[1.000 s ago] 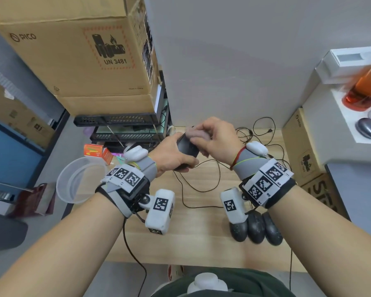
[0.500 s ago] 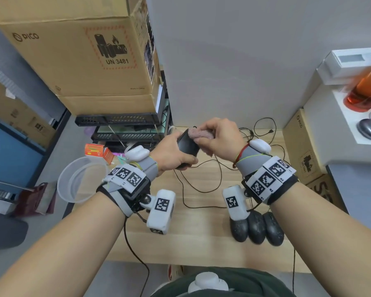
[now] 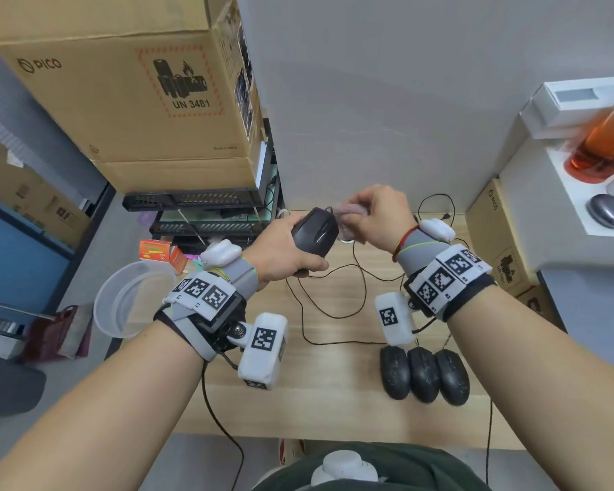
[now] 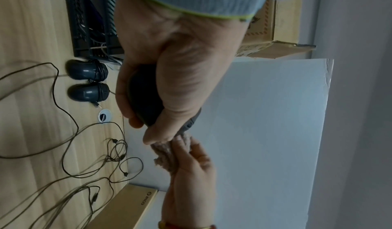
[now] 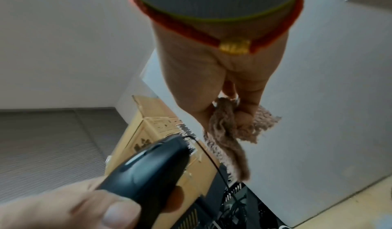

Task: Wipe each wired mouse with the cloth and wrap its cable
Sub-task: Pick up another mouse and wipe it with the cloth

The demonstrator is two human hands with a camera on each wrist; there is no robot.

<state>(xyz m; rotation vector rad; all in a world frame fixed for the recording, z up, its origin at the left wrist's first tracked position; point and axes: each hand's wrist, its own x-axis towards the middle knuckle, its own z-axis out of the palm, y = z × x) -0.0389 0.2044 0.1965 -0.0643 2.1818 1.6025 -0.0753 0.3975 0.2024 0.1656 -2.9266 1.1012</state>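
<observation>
My left hand (image 3: pixel 284 255) grips a black wired mouse (image 3: pixel 316 232) above the wooden table (image 3: pixel 334 395), fingers curled round its body (image 4: pixel 146 96). Its thin cable (image 3: pixel 334 299) hangs down and loops over the tabletop. My right hand (image 3: pixel 376 216) holds a bunched pinkish cloth (image 3: pixel 350 210) just right of the mouse's front end. In the right wrist view the cloth (image 5: pixel 229 132) hangs from the fingers close to the mouse (image 5: pixel 148 167), and contact between them is unclear. Three more black mice (image 3: pixel 424 373) lie side by side at the table's near right.
Two mice with wrapped cables (image 4: pixel 89 80) lie at the table's back by a black rack (image 3: pixel 206 214). Loose cables (image 3: pixel 436 207) trail at the back right. Cardboard boxes (image 3: pixel 121 83) stand left, a clear plastic tub (image 3: pixel 132 299) beside the table, a white shelf (image 3: pixel 564 193) right.
The right hand with the cloth has slid from the mouse's top to its front end. The left hand has tilted the mouse so its top shows.
</observation>
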